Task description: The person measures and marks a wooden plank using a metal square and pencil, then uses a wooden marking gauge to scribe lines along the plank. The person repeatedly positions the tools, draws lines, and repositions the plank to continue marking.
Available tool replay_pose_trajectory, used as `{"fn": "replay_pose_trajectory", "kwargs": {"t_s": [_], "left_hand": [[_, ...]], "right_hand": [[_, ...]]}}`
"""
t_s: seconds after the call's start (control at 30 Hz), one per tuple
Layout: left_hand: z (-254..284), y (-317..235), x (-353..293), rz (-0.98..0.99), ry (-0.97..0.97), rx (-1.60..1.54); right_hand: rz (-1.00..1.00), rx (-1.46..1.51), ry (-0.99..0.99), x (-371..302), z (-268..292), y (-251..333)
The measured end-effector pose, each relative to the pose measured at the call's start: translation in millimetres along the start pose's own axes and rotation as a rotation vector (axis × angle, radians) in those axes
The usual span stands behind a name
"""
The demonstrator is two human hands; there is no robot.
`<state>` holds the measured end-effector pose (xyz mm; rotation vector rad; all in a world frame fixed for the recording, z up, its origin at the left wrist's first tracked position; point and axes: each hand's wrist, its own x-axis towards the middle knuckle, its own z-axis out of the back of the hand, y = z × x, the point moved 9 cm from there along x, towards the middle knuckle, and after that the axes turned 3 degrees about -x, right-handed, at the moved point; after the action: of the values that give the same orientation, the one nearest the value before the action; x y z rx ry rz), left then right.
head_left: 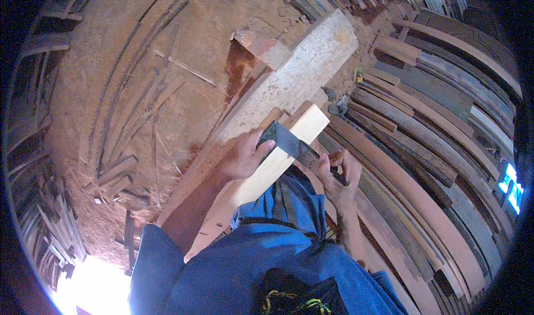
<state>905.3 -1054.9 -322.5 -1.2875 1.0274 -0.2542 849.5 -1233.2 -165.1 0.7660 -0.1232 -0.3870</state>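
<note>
A pale, squared length of timber [260, 179] slants in front of me, above my blue-clothed lap. Lying across it is a dark, flat-faced tool [288, 143], seemingly metal, whose exact kind I cannot make out. My left hand [243, 157] is closed at the tool's left end, thumb on top, beside the pale timber. Curled fingers of my right hand [340, 177] grip the tool's right end, where a brownish handle-like part [336, 158] shows. The undersides of both grips are hidden.
A long, heavy, whitish beam [317, 56] runs under and beyond the pale timber. Many planks [423, 131] lie stacked along the right. Sawdust-covered ground [194, 26] with loose offcuts [119, 170] spreads to the left. More boards [58, 231] stand at the left edge.
</note>
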Motion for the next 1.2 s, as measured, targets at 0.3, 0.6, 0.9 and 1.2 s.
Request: {"fn": "replay_pose_trajectory", "kwargs": {"t_s": [0.3, 0.6, 0.9, 1.2], "left_hand": [[-1, 11, 2, 0.037, 0.017, 0.064], [2, -1, -1, 0.074, 0.044, 0.067], [-11, 2, 33, 0.038, 0.022, -0.053], [-14, -20, 60, -0.003, 0.066, -0.101]], "right_hand": [[-0.272, 0.064, 0.162, -4, -24, -36], [-0.47, 0.32, -0.052, -8, 12, -65], [-0.499, 0.318, -0.404, -36, 46, -75], [-0.519, 0.441, -0.427, -44, 44, -74]]}}
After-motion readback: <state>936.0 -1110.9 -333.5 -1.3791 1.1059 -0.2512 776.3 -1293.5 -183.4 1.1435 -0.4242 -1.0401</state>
